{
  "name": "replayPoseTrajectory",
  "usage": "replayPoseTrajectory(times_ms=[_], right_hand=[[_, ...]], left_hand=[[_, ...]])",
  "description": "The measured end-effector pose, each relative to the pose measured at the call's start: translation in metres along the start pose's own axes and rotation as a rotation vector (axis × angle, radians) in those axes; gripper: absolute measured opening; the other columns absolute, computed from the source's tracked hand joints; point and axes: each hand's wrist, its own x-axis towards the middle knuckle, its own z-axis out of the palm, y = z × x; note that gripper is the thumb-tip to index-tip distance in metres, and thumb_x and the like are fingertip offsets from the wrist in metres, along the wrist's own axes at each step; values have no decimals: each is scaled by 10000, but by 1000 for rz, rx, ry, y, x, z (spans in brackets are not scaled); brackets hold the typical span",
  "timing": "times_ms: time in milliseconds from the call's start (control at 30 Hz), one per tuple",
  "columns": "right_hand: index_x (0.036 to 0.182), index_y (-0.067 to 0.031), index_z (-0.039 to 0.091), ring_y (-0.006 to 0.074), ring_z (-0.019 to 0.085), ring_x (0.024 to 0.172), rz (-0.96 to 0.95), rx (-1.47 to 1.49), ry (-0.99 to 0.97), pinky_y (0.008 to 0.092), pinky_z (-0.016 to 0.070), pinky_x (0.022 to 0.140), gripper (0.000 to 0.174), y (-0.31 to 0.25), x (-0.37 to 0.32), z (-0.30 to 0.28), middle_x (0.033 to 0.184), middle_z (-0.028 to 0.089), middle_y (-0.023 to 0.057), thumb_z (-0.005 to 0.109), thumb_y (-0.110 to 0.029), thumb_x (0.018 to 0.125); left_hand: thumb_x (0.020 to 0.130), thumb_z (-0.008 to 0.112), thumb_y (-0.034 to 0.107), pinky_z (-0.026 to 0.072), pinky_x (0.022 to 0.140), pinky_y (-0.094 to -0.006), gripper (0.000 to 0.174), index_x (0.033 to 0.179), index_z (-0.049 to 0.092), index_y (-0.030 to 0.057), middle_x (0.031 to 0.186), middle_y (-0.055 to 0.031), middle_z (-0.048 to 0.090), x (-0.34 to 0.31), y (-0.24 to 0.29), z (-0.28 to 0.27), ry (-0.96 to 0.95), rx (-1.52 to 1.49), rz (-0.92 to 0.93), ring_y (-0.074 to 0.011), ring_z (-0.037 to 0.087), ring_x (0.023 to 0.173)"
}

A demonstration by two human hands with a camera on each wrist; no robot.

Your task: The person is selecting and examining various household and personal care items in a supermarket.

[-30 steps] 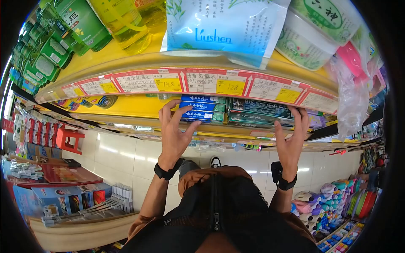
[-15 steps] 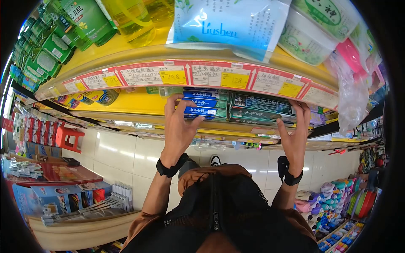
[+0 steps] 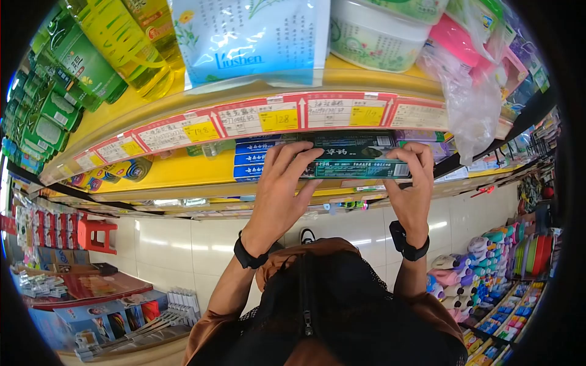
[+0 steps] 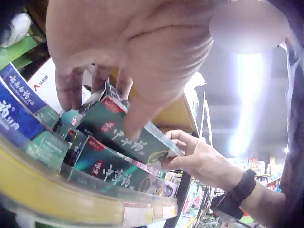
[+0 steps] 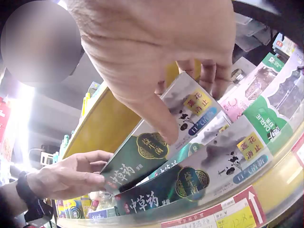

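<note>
My left hand (image 3: pixel 278 186) and right hand (image 3: pixel 412 192) grip a long dark green toothpaste box (image 3: pixel 357 169) between them, one at each end. In the left wrist view the held box (image 4: pixel 111 124) is tilted above a matching toothpaste box (image 4: pixel 102 166) in the shelf row, with my left thumb on its front. Its pale end (image 5: pixel 187 107) shows in the right wrist view, pinched by my right thumb and fingers. Beside my left hand, blue toothpaste boxes (image 3: pixel 249 165) lie stacked on the shelf.
The upper shelf's edge with price labels (image 3: pixel 281 116) overhangs the boxes. Above stand a blue-white Liushen pouch (image 3: pixel 247 43), white tubs (image 3: pixel 378 36) and green bottles (image 3: pixel 79 49). A plastic bag (image 3: pixel 461 116) hangs at the right. Behind me is a red stool (image 3: pixel 97 235).
My left hand has moved right from the blue boxes onto the green box's left end. The green box now tilts forward between both hands. The head view has turned right.
</note>
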Motion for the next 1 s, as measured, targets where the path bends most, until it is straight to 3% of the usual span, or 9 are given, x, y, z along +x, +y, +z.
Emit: replayPoseTrajectory(times_ms=[200, 300, 367, 400, 433, 500, 833, 900, 1000], right_hand=[[1195, -78, 727, 332, 603, 1161, 40, 76, 26, 414, 484, 988, 502, -4, -3, -4, 1210, 593, 134, 807, 93, 730], [1268, -71, 704, 348, 629, 1183, 5, 28, 108, 427, 472, 1003, 451, 3, 6, 5, 1253, 654, 155, 816, 7, 838], [1340, -28, 667, 368, 648, 1190, 31, 5, 159, 446, 461, 1020, 434, 14, 13, 14, 1232, 712, 191, 799, -114, 935], [1380, 23, 633, 387, 661, 1145, 88, 14, 210, 463, 461, 1018, 481, 20, 12, 21, 1145, 745, 207, 778, -211, 985], [1380, 23, 633, 387, 661, 1145, 86, 12, 215, 463, 461, 1018, 481, 21, 12, 20, 1145, 745, 207, 778, -211, 985], [1428, 11, 567, 313, 600, 1287, 152, 6, 150, 402, 540, 1048, 503, 21, 9, 17, 1397, 584, 180, 722, 17, 949], [1422, -5, 577, 318, 597, 1313, 77, 6, 144, 419, 526, 1067, 496, 22, -3, 14, 1417, 597, 173, 681, 52, 940], [1407, -5, 627, 413, 617, 1219, 96, 39, 118, 467, 473, 1086, 468, 17, -3, 17, 1403, 645, 213, 696, 10, 944], [1393, -10, 632, 432, 588, 1268, 28, 53, 99, 471, 456, 1109, 486, 13, 4, 25, 1391, 634, 215, 686, 45, 913]], left_hand=[[823, 851, -3, 463, 1089, -435, 547, 1343, 685, 35, 1350, -169, 679, 8, 3, -2, 77, -30, 20, -373, 595, 1252], [885, 830, 26, 451, 1098, -462, 518, 1375, 663, 8, 1363, -223, 670, 22, -7, 9, 157, 7, 65, -421, 584, 1260], [918, 816, 53, 447, 1093, -487, 495, 1378, 648, -21, 1356, -248, 669, 31, -17, 16, 181, 54, -1, -449, 577, 1247], [951, 795, 83, 453, 1072, -514, 441, 1349, 650, -41, 1342, -259, 674, 37, -19, 15, 141, 91, 7, -473, 573, 1230], [951, 795, 83, 453, 1072, -514, 441, 1349, 650, -41, 1342, -259, 674, 41, -20, 17, 142, 91, 12, -473, 573, 1230], [953, 789, 91, 458, 1049, -533, 403, 1313, 662, -39, 1326, -259, 683, 44, -26, 21, 90, 86, -88, -486, 574, 1216], [902, 817, 80, 475, 1033, -554, 440, 1303, 670, -23, 1289, -274, 666, 44, -18, 46, 254, 220, -53, -505, 581, 1192], [885, 821, 64, 484, 1025, -562, 459, 1312, 672, -15, 1303, -285, 649, 45, -19, 48, 236, 184, -90, -511, 577, 1195], [872, 825, 50, 489, 1014, -563, 490, 1330, 661, -9, 1286, -289, 650, 44, -24, 50, 187, 213, -92, -516, 577, 1194]])
